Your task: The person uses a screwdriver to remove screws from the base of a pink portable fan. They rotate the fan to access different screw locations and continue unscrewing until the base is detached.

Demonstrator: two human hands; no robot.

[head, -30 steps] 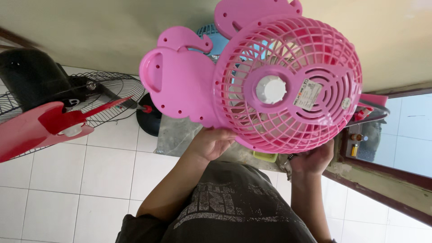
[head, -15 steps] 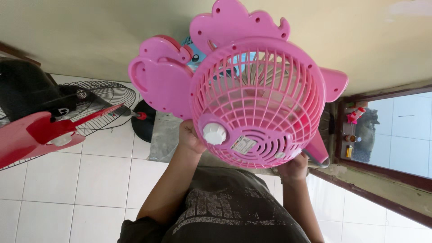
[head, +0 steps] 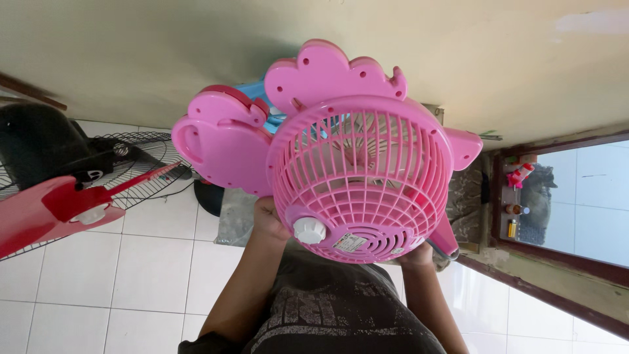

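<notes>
Pink plastic fan (head: pixel 357 177) held up off the tiled floor (head: pixel 98 275), left hand (head: pixel 268 219) and right hand (head: pixel 419 254) clamped on opposite lower edges, so the grille can be turned (white knob (head: pixel 309 230) faces the camera). Versus half a second earlier: grille sits lower and tilted further right.

— Where does the fan grille (head: pixel 363 180) sit?
— Between the left hand (head: pixel 270 219) and the right hand (head: pixel 417 254), above the lap.
— And beside it?
— A standing fan (head: pixel 78 190) lies on the floor (head: pixel 124 275) to the left; a window ledge (head: pixel 557 255) runs at right.
</notes>
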